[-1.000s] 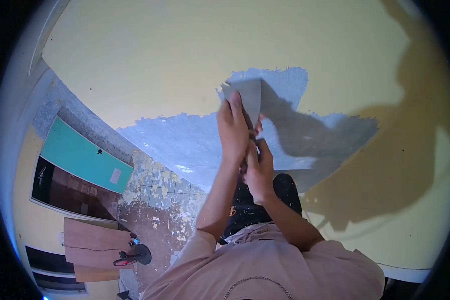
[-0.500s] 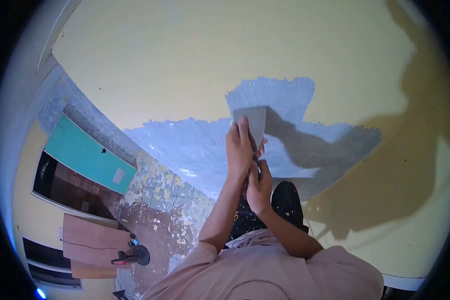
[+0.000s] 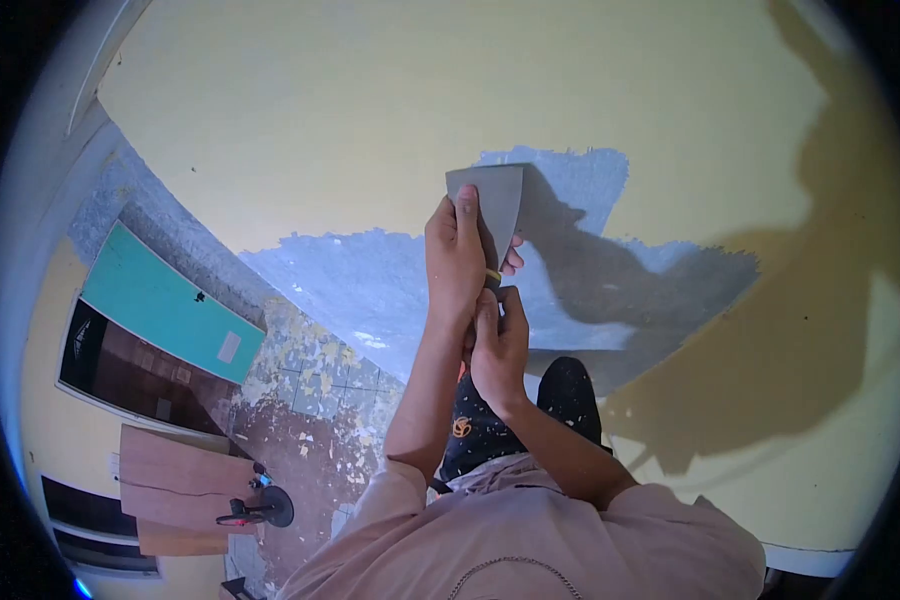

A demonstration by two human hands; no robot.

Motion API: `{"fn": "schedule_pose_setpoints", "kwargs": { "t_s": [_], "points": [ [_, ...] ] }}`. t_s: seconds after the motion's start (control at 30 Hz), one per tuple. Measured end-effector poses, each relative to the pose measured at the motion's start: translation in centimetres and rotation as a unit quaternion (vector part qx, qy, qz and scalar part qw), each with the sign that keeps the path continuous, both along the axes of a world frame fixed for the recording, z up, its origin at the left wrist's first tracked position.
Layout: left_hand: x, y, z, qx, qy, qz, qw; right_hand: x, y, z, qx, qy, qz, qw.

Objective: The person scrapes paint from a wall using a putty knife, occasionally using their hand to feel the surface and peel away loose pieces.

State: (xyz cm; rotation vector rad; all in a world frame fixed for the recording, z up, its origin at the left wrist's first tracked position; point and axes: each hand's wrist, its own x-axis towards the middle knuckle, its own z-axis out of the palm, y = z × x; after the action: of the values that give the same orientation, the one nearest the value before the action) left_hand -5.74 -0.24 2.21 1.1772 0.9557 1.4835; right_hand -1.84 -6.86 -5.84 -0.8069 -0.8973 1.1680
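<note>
A wide-bladed scraper (image 3: 498,205) is against the wall, its flat grey edge at the boundary between yellow paint and the bared grey patch (image 3: 370,290). My left hand (image 3: 456,258) is closed around the blade's lower part, thumb pressed flat on its face and fingertips showing past the right side. Below it, my right hand (image 3: 500,348) grips the handle, most of which is hidden by the fingers. A bit of yellow shows on the handle between the hands.
Yellow paint (image 3: 350,120) surrounds the grey patch, and my shadow falls on the right. Paint flakes litter the floor (image 3: 320,440). At left are a green door (image 3: 170,300), a brown board (image 3: 185,475) and a fan-like object with a round black base (image 3: 279,507).
Both hands have moved the scraper up and slightly left along the wall. Its edge has gone from within the grey patch to the yellow paint's border.
</note>
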Motion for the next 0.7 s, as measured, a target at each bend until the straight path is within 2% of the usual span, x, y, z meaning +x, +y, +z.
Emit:
{"fn": "schedule_pose_setpoints", "kwargs": {
  "t_s": [0.1, 0.17, 0.27, 0.3, 0.4, 0.43, 0.47, 0.53, 0.57, 0.6, 0.67, 0.7],
  "points": [
    [-0.3, -0.6, -2.4, 0.000, 0.002, 0.000, 1.000, -0.3, 0.1, -1.7, 0.039, -0.036, -0.050, 0.997],
    [0.2, -0.3, -4.7, -0.040, -0.018, 0.005, 0.999, 0.0, -0.9, -2.5, -0.021, -0.052, -0.057, 0.997],
    [0.0, 0.2, -2.1, -0.002, -0.019, 0.001, 1.000, 0.1, 0.3, -1.1, 0.043, -0.116, -0.093, 0.988],
    [-0.2, 0.2, -0.7, 0.004, 0.001, 0.007, 1.000, 0.0, 0.1, -0.2, 0.016, -0.079, -0.046, 0.996],
    [-0.2, -0.2, -1.1, -0.008, -0.025, 0.004, 1.000, -0.5, 0.8, -2.0, 0.023, -0.063, -0.061, 0.996],
    [-0.2, -0.3, -2.2, -0.008, -0.008, 0.002, 1.000, -0.4, 0.5, -2.6, 0.035, -0.119, -0.093, 0.988],
    [0.0, -0.1, -3.0, -0.001, -0.010, 0.000, 1.000, -0.2, 0.3, -3.0, 0.042, -0.120, -0.095, 0.987],
    [0.8, -0.2, -3.0, -0.012, -0.034, 0.004, 0.999, 0.1, -0.1, -2.5, 0.009, -0.056, -0.070, 0.996],
    [0.4, 0.2, -2.6, 0.009, -0.019, -0.009, 1.000, -0.2, 0.4, -2.2, 0.031, -0.032, -0.079, 0.996],
    [0.2, 0.3, -1.2, 0.006, -0.021, -0.012, 1.000, -0.1, 1.4, -1.7, 0.050, -0.078, -0.082, 0.992],
    [-0.1, 0.2, 0.7, 0.002, -0.029, -0.007, 1.000, -0.7, 0.7, 0.0, 0.042, -0.025, -0.048, 0.998],
    [0.0, 0.2, 0.0, 0.008, -0.024, 0.000, 1.000, -0.2, 1.0, -0.6, 0.027, -0.062, -0.054, 0.996]
  ]
}}
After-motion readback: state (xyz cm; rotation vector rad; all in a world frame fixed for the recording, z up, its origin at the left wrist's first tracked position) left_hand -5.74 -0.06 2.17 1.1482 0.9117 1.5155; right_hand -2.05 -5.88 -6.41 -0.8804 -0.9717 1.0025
